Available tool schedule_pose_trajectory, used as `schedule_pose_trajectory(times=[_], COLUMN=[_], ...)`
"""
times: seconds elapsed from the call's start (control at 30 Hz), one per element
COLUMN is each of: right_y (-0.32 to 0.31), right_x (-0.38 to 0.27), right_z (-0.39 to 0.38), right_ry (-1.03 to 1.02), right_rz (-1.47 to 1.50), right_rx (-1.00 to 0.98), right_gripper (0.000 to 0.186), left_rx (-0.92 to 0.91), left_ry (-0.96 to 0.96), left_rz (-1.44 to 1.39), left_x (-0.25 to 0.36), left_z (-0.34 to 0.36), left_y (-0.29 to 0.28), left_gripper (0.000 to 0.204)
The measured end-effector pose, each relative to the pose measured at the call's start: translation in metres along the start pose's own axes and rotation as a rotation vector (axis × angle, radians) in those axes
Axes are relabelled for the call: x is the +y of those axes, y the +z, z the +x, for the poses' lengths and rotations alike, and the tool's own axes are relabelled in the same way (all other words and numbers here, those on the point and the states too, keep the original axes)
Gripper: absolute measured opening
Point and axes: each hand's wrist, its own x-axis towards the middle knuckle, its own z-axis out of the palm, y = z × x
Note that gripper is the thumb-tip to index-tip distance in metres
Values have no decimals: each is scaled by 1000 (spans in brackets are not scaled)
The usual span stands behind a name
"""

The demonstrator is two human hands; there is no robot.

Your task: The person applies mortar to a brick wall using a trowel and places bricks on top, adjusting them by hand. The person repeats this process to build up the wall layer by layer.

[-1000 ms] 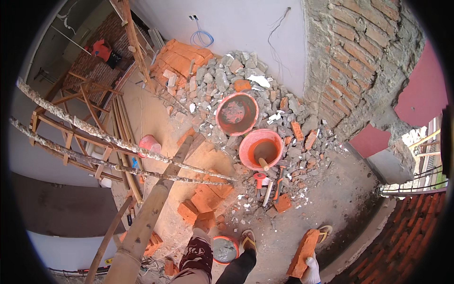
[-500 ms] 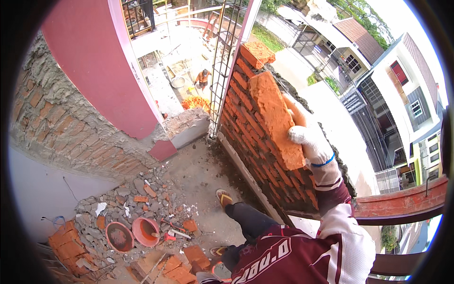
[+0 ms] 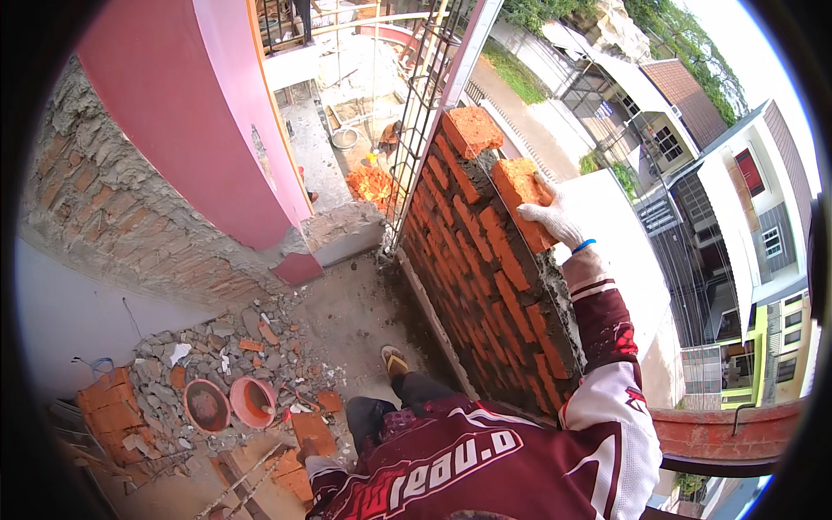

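A white-gloved hand, my right hand (image 3: 555,218), grips an orange brick (image 3: 521,192), thumb on the near side and fingers over the top. This brick sits along the top of a brick wall (image 3: 468,260), just short of another brick (image 3: 473,130) at the far end. Grey mortar (image 3: 555,286) covers the wall top nearer to me, and a thin string runs along it. Low at my left side, my left hand (image 3: 309,451) is small and partly hidden by its sleeve, beside a loose brick (image 3: 314,431); its fingers cannot be made out.
Rubble (image 3: 234,338) covers the floor at left, around two round tubs, one a pink tub (image 3: 252,402). Stacked bricks (image 3: 110,412) lie at far left. A rebar column (image 3: 419,113) stands at the wall's far end. Beyond the wall is a drop to the street; a person (image 3: 390,134) is below.
My right hand has set the brick from mid-air onto the wall top, flat along it. My body has leaned, and the left arm has shifted to the left.
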Motion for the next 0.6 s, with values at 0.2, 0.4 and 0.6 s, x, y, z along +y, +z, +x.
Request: schedule_pose_trajectory(times=[0.2,0.4,0.6], right_y=[23,26,18], right_x=[-21,-24,-30], right_z=[16,27,31], right_ry=[-109,-100,-25], right_rz=[-80,-47,-79], right_rx=[-8,-58,-171], right_gripper=[104,104,96], left_rx=[13,-8,-41], left_ry=[-40,-37,-23], left_rz=[31,85,122], left_x=[-7,7,13], left_z=[1,8,20], left_y=[-2,5,7], left_gripper=[72,72,73])
